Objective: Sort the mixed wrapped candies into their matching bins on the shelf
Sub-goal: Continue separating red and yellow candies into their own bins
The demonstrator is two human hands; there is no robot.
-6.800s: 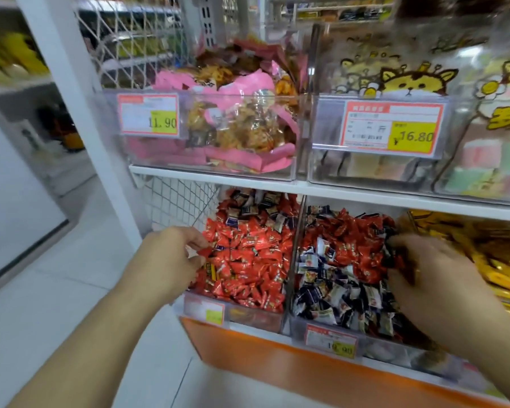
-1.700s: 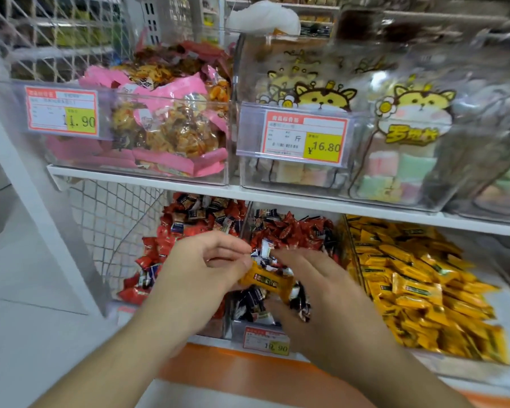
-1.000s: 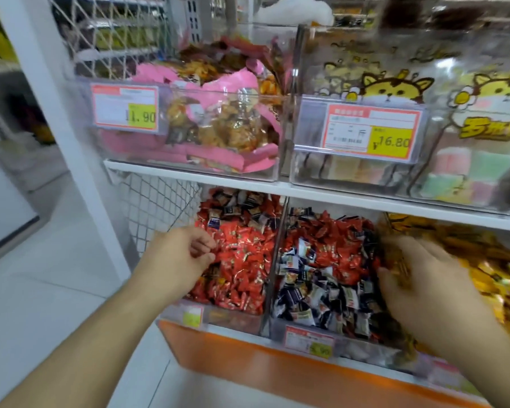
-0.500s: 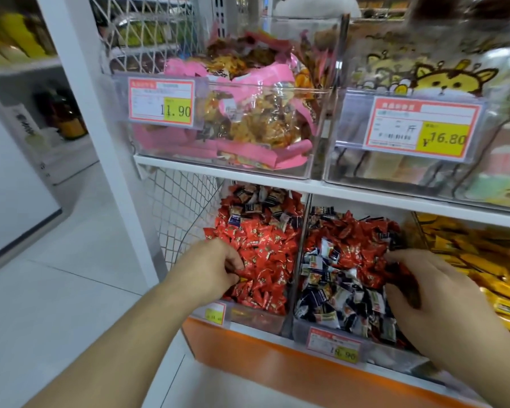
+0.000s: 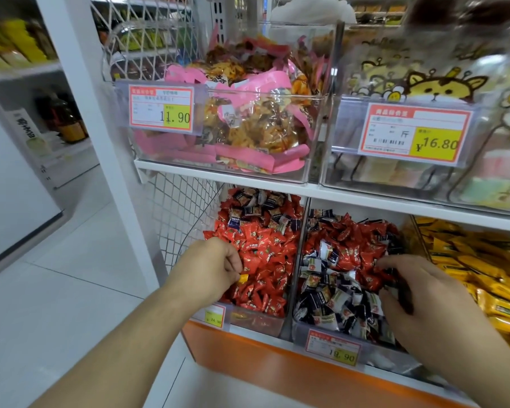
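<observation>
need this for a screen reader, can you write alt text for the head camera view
A person's two hands reach into clear candy bins on a lower shop shelf: the left hand pinches a small yellow candy over the red candies bin, and the right hand digs among mixed red and dark-wrapped candies. Yellow candies fill the bin to the right.

The price tag [image 5: 161, 108] on the upper left bin reads 11.90, and the tag [image 5: 413, 134] on the upper right bin reads ¥16.80. Below, the left bin's small tag [image 5: 215, 316] reads 24.90; the middle bin's tag [image 5: 332, 350] reads about 19.90, its second digit unclear.
</observation>
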